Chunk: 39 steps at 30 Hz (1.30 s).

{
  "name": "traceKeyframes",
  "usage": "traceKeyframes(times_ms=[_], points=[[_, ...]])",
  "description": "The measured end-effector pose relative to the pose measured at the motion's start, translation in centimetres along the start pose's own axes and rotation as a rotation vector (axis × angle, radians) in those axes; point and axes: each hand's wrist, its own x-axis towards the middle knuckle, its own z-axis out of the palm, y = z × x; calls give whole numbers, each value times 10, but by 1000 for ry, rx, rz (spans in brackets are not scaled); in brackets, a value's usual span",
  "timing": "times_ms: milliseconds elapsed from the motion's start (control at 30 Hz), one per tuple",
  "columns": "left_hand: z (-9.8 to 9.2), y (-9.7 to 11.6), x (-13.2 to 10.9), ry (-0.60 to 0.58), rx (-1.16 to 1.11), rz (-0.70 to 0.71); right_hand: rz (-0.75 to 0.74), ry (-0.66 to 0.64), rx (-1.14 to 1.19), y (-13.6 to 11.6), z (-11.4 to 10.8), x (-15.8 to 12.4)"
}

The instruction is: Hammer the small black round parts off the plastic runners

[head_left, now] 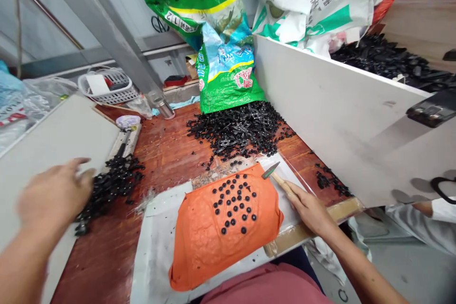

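My right hand (310, 206) is closed around the wooden handle of a small hammer (285, 185) with a narrow, greenish metal head. The head is over the top right corner of an orange cloth-like pad (203, 247). Several small round black parts (233, 222) with holes are spread over the pad. Blurred by motion, my left hand (57, 194) is at the left with its fingers apart, above the edge of a heap of black rounded pieces (114, 178). Nothing shows in its fingers.
A heap of small black parts (245, 128) spills from a green bag (231, 85) at the back. A tall white board (338, 104) closes the right side, with more black parts (392, 64) behind it. A white basket (117, 92) and a clear cylinder (162, 104) stand back left.
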Motion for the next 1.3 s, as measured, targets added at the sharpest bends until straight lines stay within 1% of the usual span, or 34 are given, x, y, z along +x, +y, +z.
traceKeyframes(times_ms=[33,67,133,200,233,267,300,333,400,467,533,600,667,733,833,933,1033,1100,1167,1300], points=[[-2,29,-1,-22,-87,119,18,-23,-3,1,1,1],[-4,62,-3,-40,-190,244,32,-51,-6,1,2,3],[-8,135,-7,-100,-352,506,43,-72,-17,3,3,4],[-11,203,-9,-160,-429,680,48,-79,-34,3,3,4],[-11,233,-9,-191,-439,725,50,-81,-46,3,3,4],[-11,260,-9,-218,-437,726,54,-83,-59,3,4,3],[-10,283,-8,-245,-425,676,58,-84,-71,2,4,2],[-9,301,-7,-242,-420,637,65,-85,-83,1,4,1],[-3,328,-4,-249,-416,578,79,-91,-98,-2,4,-1],[4,341,0,-263,-434,537,84,-93,-100,-6,3,-1],[11,343,4,-282,-476,497,79,-92,-93,-8,2,-1],[16,336,11,-292,-545,450,69,-94,-79,-9,1,-1],[15,323,18,-288,-637,388,70,-92,-67,-9,0,-1],[11,306,23,-294,-752,318,72,-81,-61,-8,1,-2],[0,277,17,-374,-946,229,88,-72,-72,-4,4,-2],[-14,250,-10,-502,-1146,182,102,-105,-72,2,6,0],[-27,227,-49,-727,-1535,92,87,-132,-57,7,7,3],[-34,213,-74,-827,-1731,18,78,-136,-56,9,7,4],[-37,200,-96,-844,-1779,-30,70,-129,-58,12,7,5],[-35,177,-130,-843,-1736,-76,32,-91,-31,16,8,6]])
